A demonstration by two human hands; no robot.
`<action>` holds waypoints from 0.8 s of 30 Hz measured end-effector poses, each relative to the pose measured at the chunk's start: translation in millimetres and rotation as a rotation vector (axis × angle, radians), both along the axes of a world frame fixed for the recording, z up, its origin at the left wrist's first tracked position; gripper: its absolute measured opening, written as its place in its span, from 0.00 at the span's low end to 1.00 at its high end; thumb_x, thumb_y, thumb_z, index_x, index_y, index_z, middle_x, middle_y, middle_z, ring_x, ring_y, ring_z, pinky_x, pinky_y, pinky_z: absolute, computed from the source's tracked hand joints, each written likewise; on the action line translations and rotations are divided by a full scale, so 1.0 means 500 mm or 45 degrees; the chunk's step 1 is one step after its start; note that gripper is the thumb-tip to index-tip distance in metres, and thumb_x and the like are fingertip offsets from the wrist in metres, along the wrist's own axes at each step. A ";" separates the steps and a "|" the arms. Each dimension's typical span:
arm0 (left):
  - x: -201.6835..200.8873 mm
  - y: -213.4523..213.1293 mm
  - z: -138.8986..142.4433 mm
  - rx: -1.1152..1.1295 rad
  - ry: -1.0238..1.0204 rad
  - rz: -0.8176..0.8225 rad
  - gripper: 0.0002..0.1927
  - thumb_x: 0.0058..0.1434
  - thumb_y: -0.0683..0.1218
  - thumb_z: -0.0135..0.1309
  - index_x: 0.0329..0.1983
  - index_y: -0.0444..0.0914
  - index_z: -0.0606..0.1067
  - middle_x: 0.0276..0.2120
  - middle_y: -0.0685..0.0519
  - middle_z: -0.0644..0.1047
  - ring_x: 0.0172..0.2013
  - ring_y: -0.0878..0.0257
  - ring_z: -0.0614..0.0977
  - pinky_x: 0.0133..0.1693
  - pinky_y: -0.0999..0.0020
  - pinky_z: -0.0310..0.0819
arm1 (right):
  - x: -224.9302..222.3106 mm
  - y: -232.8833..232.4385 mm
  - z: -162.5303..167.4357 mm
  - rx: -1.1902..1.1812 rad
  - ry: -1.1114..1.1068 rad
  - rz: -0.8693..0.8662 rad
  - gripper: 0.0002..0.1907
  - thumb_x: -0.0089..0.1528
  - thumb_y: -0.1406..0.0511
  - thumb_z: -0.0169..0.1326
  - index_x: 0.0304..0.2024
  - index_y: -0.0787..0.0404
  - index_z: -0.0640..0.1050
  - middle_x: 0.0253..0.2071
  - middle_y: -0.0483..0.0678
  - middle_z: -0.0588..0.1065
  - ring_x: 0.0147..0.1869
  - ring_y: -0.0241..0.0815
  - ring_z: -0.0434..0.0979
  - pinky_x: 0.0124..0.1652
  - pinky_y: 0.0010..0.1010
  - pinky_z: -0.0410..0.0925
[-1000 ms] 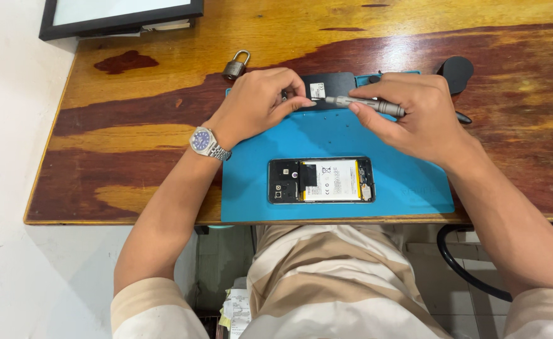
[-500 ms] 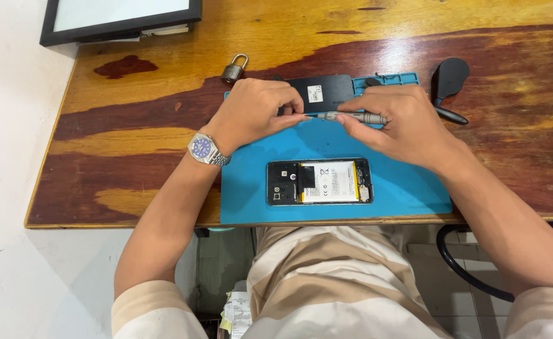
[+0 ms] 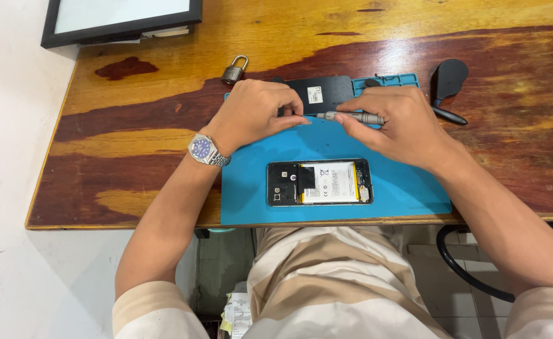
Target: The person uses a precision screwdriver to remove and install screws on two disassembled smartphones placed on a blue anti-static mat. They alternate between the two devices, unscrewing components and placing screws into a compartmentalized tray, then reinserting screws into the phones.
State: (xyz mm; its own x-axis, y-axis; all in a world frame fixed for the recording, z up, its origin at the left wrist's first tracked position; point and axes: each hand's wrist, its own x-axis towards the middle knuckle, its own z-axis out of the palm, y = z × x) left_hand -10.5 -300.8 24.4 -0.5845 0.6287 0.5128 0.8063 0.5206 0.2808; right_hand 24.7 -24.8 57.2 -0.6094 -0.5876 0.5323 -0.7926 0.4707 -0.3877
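Observation:
An opened phone (image 3: 319,182) with its battery and boards exposed lies on a blue work mat (image 3: 408,188). At the mat's far edge my right hand (image 3: 399,122) holds a slim metal screwdriver (image 3: 352,117) pointing left. My left hand (image 3: 257,113) is curled, its fingertips pinched at the screwdriver's tip; whether they hold something small there cannot be seen. A dark back cover (image 3: 320,94) with a small white sticker lies just beyond both hands. A wristwatch (image 3: 205,149) with a blue dial sits on my left wrist.
A brass padlock (image 3: 234,70) stands on the wooden table (image 3: 132,125) beyond the mat. A black spudger-like tool (image 3: 447,85) lies at the right. A dark-framed screen (image 3: 119,19) sits at the far left corner. A black cable (image 3: 458,267) hangs below the table edge.
Both hands have stayed together at the mat's far edge, the right hand shifting slightly with the screwdriver. The view has moved a little; the phone has not moved.

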 end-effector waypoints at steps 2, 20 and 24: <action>-0.001 0.001 -0.001 -0.021 0.027 0.010 0.13 0.58 0.54 0.68 0.32 0.42 0.81 0.27 0.56 0.81 0.26 0.61 0.82 0.28 0.67 0.73 | -0.001 0.000 0.000 0.002 0.008 0.004 0.09 0.64 0.66 0.63 0.42 0.67 0.84 0.31 0.54 0.79 0.29 0.47 0.78 0.29 0.34 0.67; -0.002 -0.001 -0.004 -0.025 0.004 0.006 0.14 0.59 0.56 0.67 0.33 0.42 0.80 0.28 0.56 0.81 0.27 0.60 0.82 0.28 0.66 0.73 | -0.004 0.000 -0.006 -0.003 -0.017 0.019 0.09 0.65 0.65 0.63 0.42 0.66 0.83 0.31 0.53 0.79 0.29 0.46 0.77 0.28 0.34 0.66; -0.004 0.000 -0.006 -0.031 0.008 0.014 0.14 0.60 0.56 0.67 0.33 0.42 0.79 0.28 0.57 0.81 0.27 0.61 0.83 0.27 0.66 0.73 | -0.003 0.000 -0.005 -0.004 -0.011 0.002 0.09 0.64 0.65 0.63 0.42 0.66 0.83 0.31 0.53 0.79 0.29 0.46 0.77 0.28 0.34 0.66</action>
